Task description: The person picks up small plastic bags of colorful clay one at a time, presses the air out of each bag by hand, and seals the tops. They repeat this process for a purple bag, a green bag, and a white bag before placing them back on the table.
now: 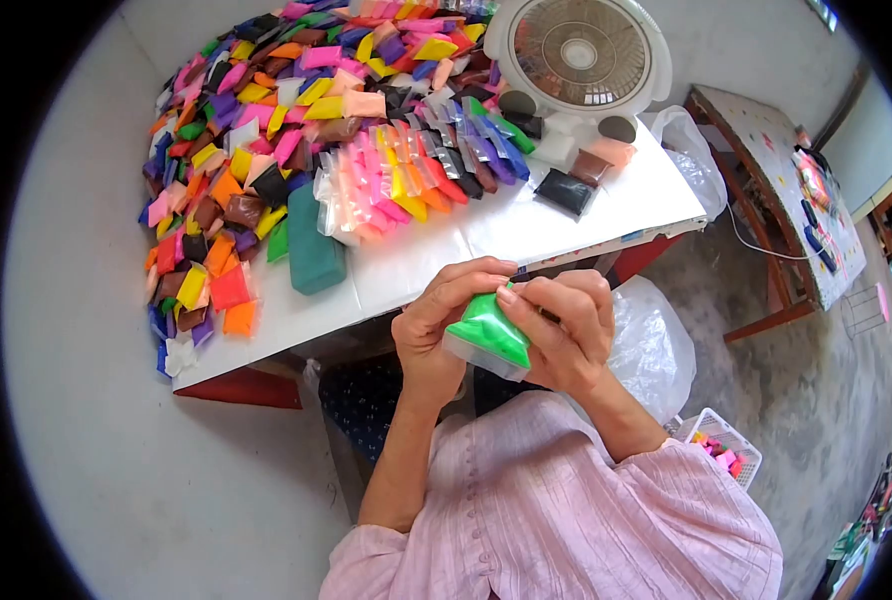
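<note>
Between my two hands, in front of my chest, is a clear plastic packet of bright green clay. My left hand grips its left side, with fingers bent over the top. My right hand pinches the upper right part between thumb and curled fingers. The packet's clear end points down toward me. Beyond my hands, on the white table, lies a row of filled clear packets in pink, yellow, red, black and purple. A dark green block stands at the left of that row.
A big heap of coloured packets covers the table's left and back. A white fan sits at the back right, with black and brown packets before it. On the floor at right are a plastic bag and a white basket.
</note>
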`<state>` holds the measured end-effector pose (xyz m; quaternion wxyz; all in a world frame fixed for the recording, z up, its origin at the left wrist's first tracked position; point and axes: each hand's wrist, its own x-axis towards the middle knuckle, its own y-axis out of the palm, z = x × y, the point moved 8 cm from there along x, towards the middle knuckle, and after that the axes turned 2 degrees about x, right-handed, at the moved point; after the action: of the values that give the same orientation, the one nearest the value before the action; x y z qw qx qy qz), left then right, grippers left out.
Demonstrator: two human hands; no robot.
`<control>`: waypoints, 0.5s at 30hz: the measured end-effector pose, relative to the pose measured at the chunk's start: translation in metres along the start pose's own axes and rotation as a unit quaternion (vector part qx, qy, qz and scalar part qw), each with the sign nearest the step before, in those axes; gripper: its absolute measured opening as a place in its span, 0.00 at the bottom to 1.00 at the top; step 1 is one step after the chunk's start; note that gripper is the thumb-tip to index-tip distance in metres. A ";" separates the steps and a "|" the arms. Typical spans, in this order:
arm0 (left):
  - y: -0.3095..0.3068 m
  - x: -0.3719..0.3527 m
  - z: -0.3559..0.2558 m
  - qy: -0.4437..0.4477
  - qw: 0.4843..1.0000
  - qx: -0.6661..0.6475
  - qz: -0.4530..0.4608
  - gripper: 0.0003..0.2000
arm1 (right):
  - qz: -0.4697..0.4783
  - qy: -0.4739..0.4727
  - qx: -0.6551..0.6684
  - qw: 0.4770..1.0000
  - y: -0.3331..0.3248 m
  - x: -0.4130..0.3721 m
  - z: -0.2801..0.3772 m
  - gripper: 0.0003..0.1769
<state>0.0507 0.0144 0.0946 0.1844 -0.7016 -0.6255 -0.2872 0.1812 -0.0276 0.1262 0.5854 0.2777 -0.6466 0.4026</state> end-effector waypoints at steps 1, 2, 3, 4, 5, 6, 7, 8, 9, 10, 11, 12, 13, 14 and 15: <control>0.000 -0.001 0.002 -0.007 1.000 -0.002 0.001 0.14 | 0.003 0.000 0.005 1.000 0.000 0.000 0.001 0.25; 0.001 -0.001 0.002 -0.007 1.000 -0.003 0.005 0.15 | 0.007 0.000 0.009 1.000 -0.001 0.000 0.002 0.26; 0.002 0.000 0.001 -0.008 1.000 -0.004 0.010 0.15 | 0.010 0.000 0.014 1.000 -0.001 0.001 0.002 0.27; 0.002 0.001 0.000 -0.008 1.000 -0.004 0.014 0.15 | 0.015 0.000 0.012 1.000 -0.001 0.001 0.003 0.27; 0.002 0.000 0.001 -0.014 1.000 -0.005 0.016 0.15 | 0.020 0.001 0.010 1.000 -0.001 0.000 0.004 0.27; 0.001 0.000 0.002 -0.019 1.000 -0.007 0.018 0.15 | 0.024 0.002 0.008 1.000 0.000 0.000 0.004 0.26; 0.001 0.000 0.003 -0.023 0.999 -0.008 0.020 0.16 | 0.022 0.004 0.008 1.000 0.000 0.000 0.003 0.26; 0.000 0.000 0.003 -0.017 1.000 0.003 0.020 0.16 | 0.021 0.006 0.008 1.000 0.001 0.000 0.002 0.26; -0.001 0.000 0.003 -0.011 1.000 0.014 0.020 0.16 | 0.019 0.008 0.007 1.000 0.002 0.000 0.000 0.26; -0.001 0.000 0.003 -0.005 1.000 0.024 0.019 0.16 | 0.023 0.011 0.006 1.000 0.004 -0.001 -0.001 0.26; -0.002 0.000 0.003 -0.008 0.999 0.027 0.018 0.16 | 0.026 0.014 0.004 1.000 0.006 -0.002 -0.002 0.26; -0.002 -0.001 0.003 -0.011 0.999 0.030 0.017 0.16 | 0.029 0.016 0.003 0.999 0.007 -0.003 -0.003 0.25; -0.003 -0.001 0.003 -0.014 0.999 0.033 0.015 0.16 | 0.024 0.013 0.002 1.000 0.007 -0.003 -0.002 0.26; -0.003 -0.001 0.002 -0.013 0.999 0.042 0.016 0.15 | 0.019 0.011 0.001 1.000 0.007 -0.003 -0.002 0.26; -0.002 -0.001 0.001 -0.013 0.998 0.051 0.017 0.15 | 0.014 0.008 -0.001 1.000 0.007 -0.003 -0.001 0.26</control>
<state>0.0483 0.0145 0.0932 0.2165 -0.7054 -0.6297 -0.2429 0.1766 -0.0231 0.1217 0.5848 0.2654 -0.6462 0.4122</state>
